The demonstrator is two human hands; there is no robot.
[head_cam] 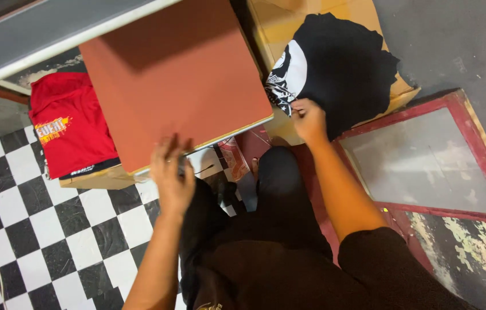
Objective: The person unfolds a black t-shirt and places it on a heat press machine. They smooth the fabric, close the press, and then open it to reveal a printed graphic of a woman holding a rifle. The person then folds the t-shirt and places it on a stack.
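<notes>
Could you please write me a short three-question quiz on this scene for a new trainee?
1. True or false: the left hand rests at the near edge of the reddish-brown board.
2. What does the right hand pinch? A) the red shirt B) the black printed garment C) the red-framed panel
3. What pattern does the floor at the left show?

Key: 1 true; 2 B; 3 black and white checks.
</notes>
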